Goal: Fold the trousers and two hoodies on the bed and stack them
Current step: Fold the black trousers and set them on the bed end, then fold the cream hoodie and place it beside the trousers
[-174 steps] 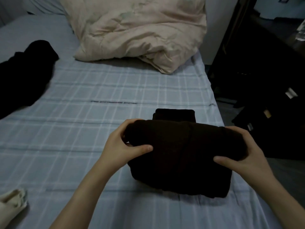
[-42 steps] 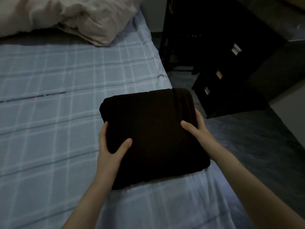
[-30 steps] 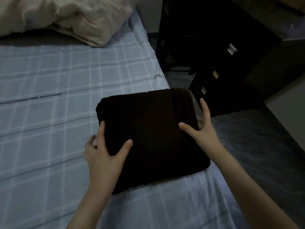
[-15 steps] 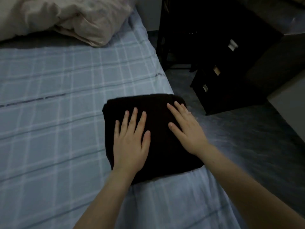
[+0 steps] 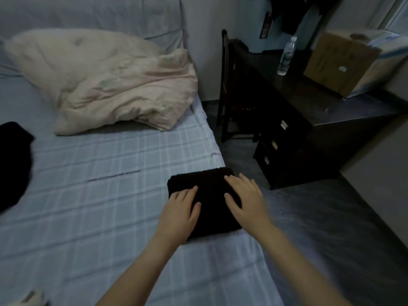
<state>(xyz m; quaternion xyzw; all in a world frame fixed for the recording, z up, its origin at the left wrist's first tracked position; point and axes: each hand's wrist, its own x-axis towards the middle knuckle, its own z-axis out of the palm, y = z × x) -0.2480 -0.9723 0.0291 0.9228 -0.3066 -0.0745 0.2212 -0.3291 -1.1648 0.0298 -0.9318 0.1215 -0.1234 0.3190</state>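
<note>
A dark folded garment (image 5: 209, 195) lies in a compact stack near the right edge of the checked bed sheet (image 5: 99, 195). My left hand (image 5: 180, 212) rests flat on its left half, fingers straight. My right hand (image 5: 245, 199) lies flat on its right half, fingers spread. What lies under the top garment is hidden. Another black garment (image 5: 13, 164) sits unfolded in a heap at the bed's left edge.
A crumpled cream duvet (image 5: 106, 85) fills the head of the bed. Right of the bed stand a dark chair (image 5: 227, 85) and a dark desk (image 5: 331, 102) with drawers, a water bottle (image 5: 286, 56) and a cardboard box (image 5: 344, 62). Floor runs between bed and desk.
My hands let go of the folded garment's sides and now lie flat on top of it. My view has lifted and drawn back, bringing the duvet, the black heap and the desk into sight.
</note>
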